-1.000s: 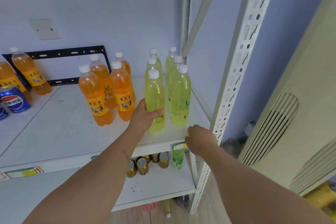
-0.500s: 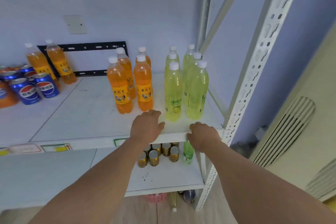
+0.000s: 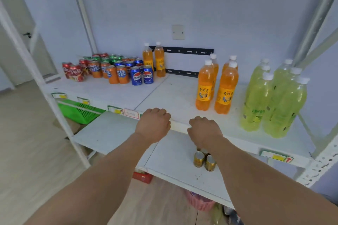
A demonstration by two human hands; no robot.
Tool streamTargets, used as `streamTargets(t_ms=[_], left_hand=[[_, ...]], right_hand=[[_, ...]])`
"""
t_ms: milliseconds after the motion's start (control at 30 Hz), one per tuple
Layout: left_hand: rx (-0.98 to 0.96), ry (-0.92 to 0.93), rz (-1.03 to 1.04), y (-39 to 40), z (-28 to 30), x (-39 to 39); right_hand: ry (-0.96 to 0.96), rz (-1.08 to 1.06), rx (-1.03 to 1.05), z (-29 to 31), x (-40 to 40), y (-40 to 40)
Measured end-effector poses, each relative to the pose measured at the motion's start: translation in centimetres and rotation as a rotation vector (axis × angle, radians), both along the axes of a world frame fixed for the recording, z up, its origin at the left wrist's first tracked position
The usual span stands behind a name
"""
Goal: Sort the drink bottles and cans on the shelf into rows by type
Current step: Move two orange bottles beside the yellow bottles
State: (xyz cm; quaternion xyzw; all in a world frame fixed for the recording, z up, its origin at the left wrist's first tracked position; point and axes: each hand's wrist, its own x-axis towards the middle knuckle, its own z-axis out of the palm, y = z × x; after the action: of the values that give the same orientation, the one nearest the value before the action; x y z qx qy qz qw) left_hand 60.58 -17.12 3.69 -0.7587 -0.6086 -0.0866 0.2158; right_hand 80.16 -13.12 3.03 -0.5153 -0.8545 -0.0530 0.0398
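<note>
On the white shelf (image 3: 175, 97), several yellow-green bottles (image 3: 274, 100) stand in two rows at the right. Beside them stand several orange bottles (image 3: 214, 87). Two more orange bottles (image 3: 154, 60) stand at the back by the wall. Left of those sit blue Pepsi cans (image 3: 141, 76), orange Fanta cans (image 3: 117, 74), green cans (image 3: 111, 58) and red cans (image 3: 73, 71) in clusters. My left hand (image 3: 153, 124) and my right hand (image 3: 204, 129) rest with curled fingers on the shelf's front edge, holding nothing.
Gold-topped cans (image 3: 204, 159) stand on the lower shelf under my right wrist. A green basket (image 3: 80, 111) sits at the lower left, a pink basket (image 3: 199, 201) on the floor. White perforated uprights (image 3: 321, 166) frame the shelf. A black bracket (image 3: 182, 51) is on the wall.
My left hand has let go of the front yellow-green bottle and come back to the shelf edge. The view has swung left, bringing the cans into sight.
</note>
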Motion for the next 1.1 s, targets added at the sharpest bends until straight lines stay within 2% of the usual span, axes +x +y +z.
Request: streamTargets(t_ms=[200,467,767,967,1033,1100], left_hand=[[0.015,-0.026,0.105,0.9,0.6,-9.3],[0.011,-0.032,0.151,6.3,1.6,-22.0],[0.02,-0.166,0.142,16.0,1.7,-27.2],[0.073,-0.306,0.111,24.5,1.5,-28.1],[0.047,-0.439,0.138,27.8,2.0,-28.1],[-0.004,-0.653,0.163,30.9,2.9,-28.0]], right_hand=[[-0.027,0.072,0.011,1.5,-9.3,2.7],[-0.004,0.02,-0.001,3.2,-22.0,8.7],[0.064,-0.107,-0.01,4.1,-27.2,18.3],[0.248,-0.233,0.008,2.8,-28.8,27.7],[0.38,-0.275,0.013,2.9,-29.1,30.9],[0.535,-0.302,0.005,3.3,-29.3,34.0]])
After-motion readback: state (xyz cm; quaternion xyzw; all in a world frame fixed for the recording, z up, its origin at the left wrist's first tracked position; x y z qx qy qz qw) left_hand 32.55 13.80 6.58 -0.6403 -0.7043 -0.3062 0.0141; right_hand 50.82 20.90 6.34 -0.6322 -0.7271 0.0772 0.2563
